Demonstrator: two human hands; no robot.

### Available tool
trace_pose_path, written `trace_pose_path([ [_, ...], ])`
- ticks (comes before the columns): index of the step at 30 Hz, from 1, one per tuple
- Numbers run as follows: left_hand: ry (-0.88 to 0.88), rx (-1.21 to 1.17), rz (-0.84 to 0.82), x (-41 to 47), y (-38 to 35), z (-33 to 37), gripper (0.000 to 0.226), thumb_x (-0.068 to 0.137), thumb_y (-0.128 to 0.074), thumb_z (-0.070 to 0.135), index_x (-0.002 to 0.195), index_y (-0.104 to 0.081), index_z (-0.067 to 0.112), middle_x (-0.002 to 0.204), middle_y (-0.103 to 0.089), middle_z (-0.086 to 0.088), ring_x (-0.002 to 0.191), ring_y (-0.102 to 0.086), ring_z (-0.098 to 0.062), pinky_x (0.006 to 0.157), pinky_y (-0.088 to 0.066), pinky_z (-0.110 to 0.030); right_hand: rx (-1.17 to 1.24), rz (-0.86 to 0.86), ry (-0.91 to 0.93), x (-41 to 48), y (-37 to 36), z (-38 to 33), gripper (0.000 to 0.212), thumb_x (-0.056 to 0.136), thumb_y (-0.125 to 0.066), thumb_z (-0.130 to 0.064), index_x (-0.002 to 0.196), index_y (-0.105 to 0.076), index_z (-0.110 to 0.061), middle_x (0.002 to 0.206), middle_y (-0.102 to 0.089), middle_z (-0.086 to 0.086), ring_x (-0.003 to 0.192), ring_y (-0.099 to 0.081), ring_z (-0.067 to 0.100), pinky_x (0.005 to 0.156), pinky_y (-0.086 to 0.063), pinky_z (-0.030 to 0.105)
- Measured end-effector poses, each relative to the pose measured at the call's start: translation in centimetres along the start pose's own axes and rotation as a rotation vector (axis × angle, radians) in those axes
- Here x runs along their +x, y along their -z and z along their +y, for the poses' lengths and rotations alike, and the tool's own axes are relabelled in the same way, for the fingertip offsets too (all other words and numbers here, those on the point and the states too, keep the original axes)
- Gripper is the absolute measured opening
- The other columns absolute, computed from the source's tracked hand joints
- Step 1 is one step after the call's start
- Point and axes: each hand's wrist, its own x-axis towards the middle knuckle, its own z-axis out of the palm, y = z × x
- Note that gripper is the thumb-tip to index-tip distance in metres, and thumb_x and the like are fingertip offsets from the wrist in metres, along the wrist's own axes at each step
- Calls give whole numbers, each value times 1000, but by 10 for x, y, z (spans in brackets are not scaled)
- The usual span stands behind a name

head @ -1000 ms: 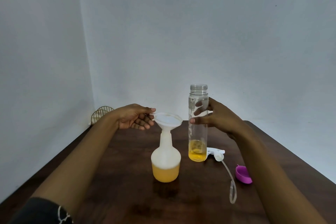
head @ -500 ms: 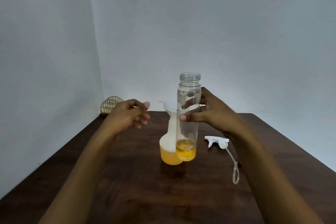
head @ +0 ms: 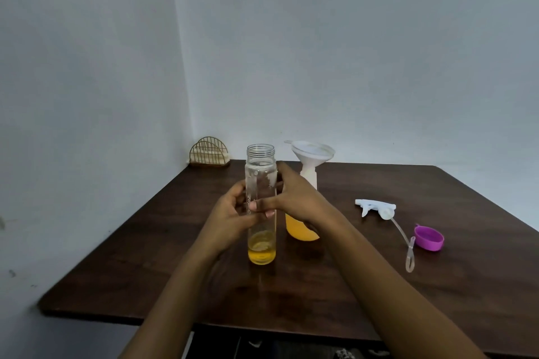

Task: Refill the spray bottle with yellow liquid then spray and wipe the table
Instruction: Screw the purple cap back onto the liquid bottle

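Currently left hand (head: 230,220), right hand (head: 296,198) both grip upright clear bottle (head: 260,169); yellow liquid (head: 261,255) at bottom.

From where I stand, no word, brand or number can be read anywhere. The clear bottle (head: 260,167) carries a faint line of print running up its side by the fingers, but it is too small and blurred to make out.
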Motion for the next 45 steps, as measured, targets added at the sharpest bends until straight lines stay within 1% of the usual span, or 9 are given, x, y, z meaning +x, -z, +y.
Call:
trace_pose_path([
  [8, 15, -2, 46, 1, -2, -9, 58, 71, -72, -7, 117, -55, 23, 109, -69, -6, 97, -68, -11, 74, -54, -22, -121, -8, -49, -5, -2, 4, 69, 58, -86, -32, 116, -51, -20, 109, -63, -5, 100, -60, 12, 89, -52, 39],
  [13, 0, -17, 115, -3, -11, -13, 66, 53, -78, 36, 115, -55, 29, 108, -70, -5, 99, -67, -16, 82, -55, -33, -368, 106, 31, -32, 14, -11, 81, 63, -82, -38, 132, -44, -22, 126, -54, -3, 114, -52, 14, 94, -47, 38],
  [19, -14, 16, 169, -6, -29, -14, 54, 66, -82, 16, 109, -56, 36, 107, -69, 2, 96, -67, -8, 80, -56, -31, -549, 248, 133, -75, 50, -29, 46, 78, -71, -34, 121, -56, -24, 119, -56, -6, 106, -53, 9, 89, -47, 33],
  [25, -23, -1, 191, -8, -46, -11, 50, 70, -78, 8, 102, -56, 39, 102, -69, 7, 86, -67, 1, 65, -54, -16, -761, 672, 26, -89, 114, 28, 36, 83, -58, -16, 119, -57, -16, 117, -55, 7, 110, -49, 26, 84, -39, 33],
  [30, -15, -23, 209, -10, -51, -13, 53, 70, -78, 9, 113, -55, 31, 103, -69, 7, 86, -67, 3, 66, -54, -18, -888, 367, -512, -85, 148, 112, 48, 88, -55, -23, 132, -41, -9, 135, -43, 19, 126, -37, 36, 99, -33, 39],
  [34, -12, -34, 208, -10, -50, -13, 54, 70, -77, 9, 113, -54, 32, 102, -68, 8, 85, -66, 5, 64, -54, -15, -883, 210, -681, -86, 148, 133, 46, 93, -46, -22, 137, -37, -13, 138, -37, 17, 128, -33, 38, 100, -34, 41],
  [38, -9, -36, 202, -9, -49, -15, 57, 68, -77, 11, 116, -55, 31, 107, -69, 4, 91, -67, -2, 74, -54, -28, -937, 221, -687, -86, 152, 145, 34, 95, -39, -23, 127, -48, -18, 132, -45, 13, 123, -37, 34, 97, -37, 41],
  [42, -21, -27, 204, -10, -50, -14, 53, 68, -78, 11, 109, -56, 37, 106, -68, 6, 92, -67, -3, 74, -54, -26, -937, 301, -604, -86, 157, 139, 22, 92, -43, -19, 107, -59, -17, 119, -59, 10, 109, -49, 30, 83, -41, 33],
  [45, -20, -21, 204, -11, -50, -14, 53, 69, -78, 10, 107, -56, 39, 107, -68, 7, 93, -66, -4, 77, -54, -29, -750, 334, -478, -82, 166, 111, 26, 85, -54, -6, 104, -62, -22, 114, -61, 13, 101, -57, 31, 83, -48, 34],
])
